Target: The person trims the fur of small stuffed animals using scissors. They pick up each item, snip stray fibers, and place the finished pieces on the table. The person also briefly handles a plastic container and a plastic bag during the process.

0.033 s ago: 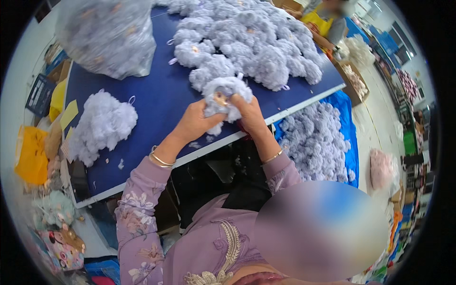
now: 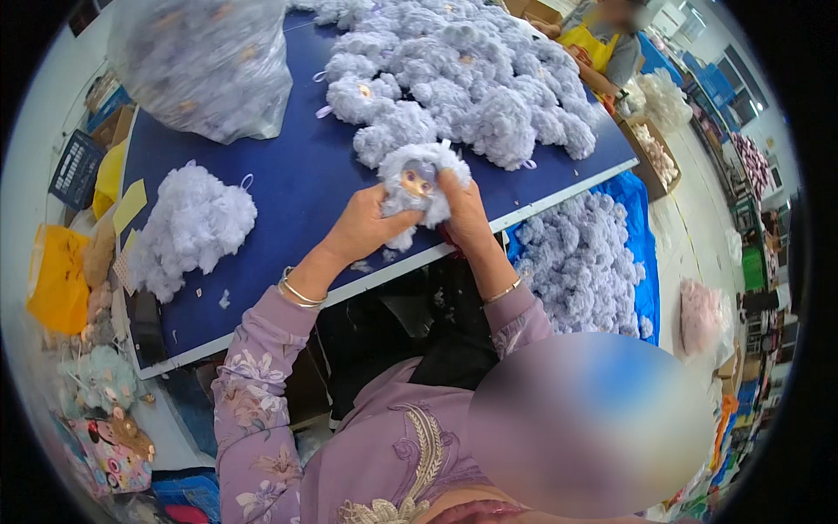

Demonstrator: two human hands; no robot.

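Both my hands hold one fluffy pale lilac plush toy (image 2: 417, 171) with a small face, just above the near edge of the blue table (image 2: 297, 201). My left hand (image 2: 362, 229) grips its lower left side. My right hand (image 2: 463, 214) pinches its right side with the fingers pressed into the fur. A large heap of the same lilac plush toys (image 2: 471, 83) lies right behind it on the table. A smaller heap of them (image 2: 188, 229) sits to my left.
A clear plastic bag of lilac plush (image 2: 205, 65) stands at the table's far left. More lilac plush lies on a blue sheet (image 2: 642, 218) on the floor at right. Another person in a yellow apron (image 2: 598, 48) works beyond the table. A yellow bag (image 2: 54, 279) and pastel toys (image 2: 96, 384) are at left.
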